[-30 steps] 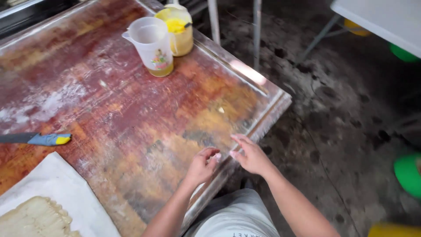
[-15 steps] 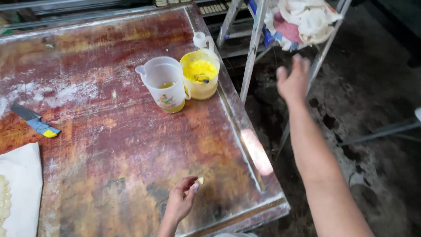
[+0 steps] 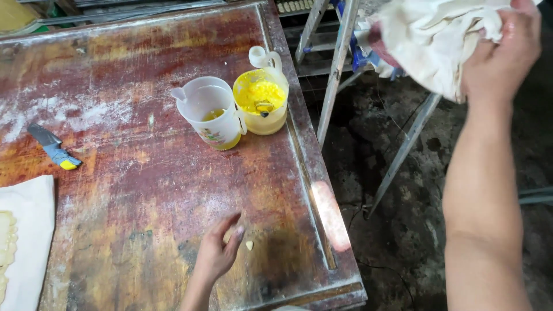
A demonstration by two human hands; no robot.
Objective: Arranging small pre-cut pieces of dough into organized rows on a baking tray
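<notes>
My left hand (image 3: pixel 218 253) rests low over the worn reddish metal table (image 3: pixel 144 173), fingers loosely spread, with a small pale scrap of dough (image 3: pixel 249 245) just beside its fingertips. My right hand (image 3: pixel 500 55) is stretched far out to the upper right and grips a crumpled white cloth (image 3: pixel 432 37) lying on a metal frame. A white plastic jug (image 3: pixel 210 112) with a little yellow liquid stands mid-table, touching a second jug (image 3: pixel 262 101) filled with bright yellow mixture.
A blue-and-yellow-handled scraper (image 3: pixel 55 151) lies at the table's left. White paper with flat dough (image 3: pixel 20 242) sits at the bottom left. A metal ladder-like stand (image 3: pixel 337 63) rises to the right of the table over a dirty concrete floor (image 3: pixel 397 230).
My right hand left the table edge, swung up to the right and took hold of the white cloth. My left hand stayed near the dough scrap. The view shifted right.
</notes>
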